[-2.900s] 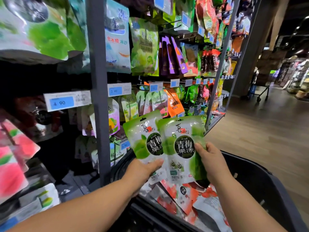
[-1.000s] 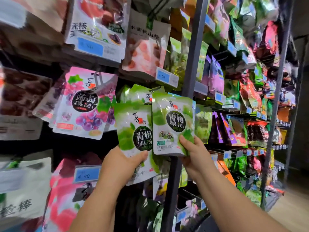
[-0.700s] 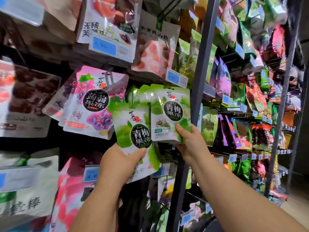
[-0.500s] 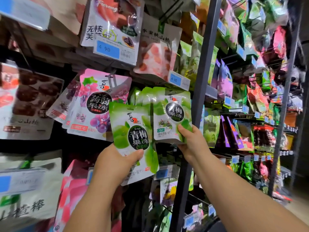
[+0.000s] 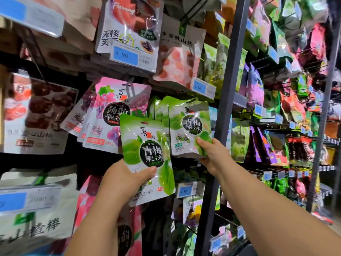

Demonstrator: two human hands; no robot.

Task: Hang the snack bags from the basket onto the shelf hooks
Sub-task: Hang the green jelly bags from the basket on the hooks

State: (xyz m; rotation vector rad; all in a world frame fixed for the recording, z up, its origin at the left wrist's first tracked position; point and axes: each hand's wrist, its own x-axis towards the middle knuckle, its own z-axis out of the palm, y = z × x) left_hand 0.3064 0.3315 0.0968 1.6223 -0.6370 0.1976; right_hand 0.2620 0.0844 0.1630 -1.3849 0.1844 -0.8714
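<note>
I hold two green plum-jelly snack bags up at the shelf. My left hand (image 5: 127, 179) grips the lower edge of the nearer green bag (image 5: 145, 150), thumb across its front. My right hand (image 5: 212, 154) pinches the bottom right corner of the second green bag (image 5: 190, 126), which is raised against a row of matching green bags (image 5: 158, 108) hanging on a hook. The hook's tip is hidden behind the bag's top. The basket shows only as a dark edge (image 5: 247, 249) at the bottom.
Pink grape-jelly bags (image 5: 114, 115) hang just left of the green row. A grey shelf upright (image 5: 223, 111) stands right beside my right hand. Blue price tags (image 5: 200, 87) stick out above. More snack bags fill the hooks to the right (image 5: 276, 145).
Both hands have lifted the two green bags out of the basket to the shelf. In the last half second the right bag has edged up against the hanging green row; the left bag holds steady.
</note>
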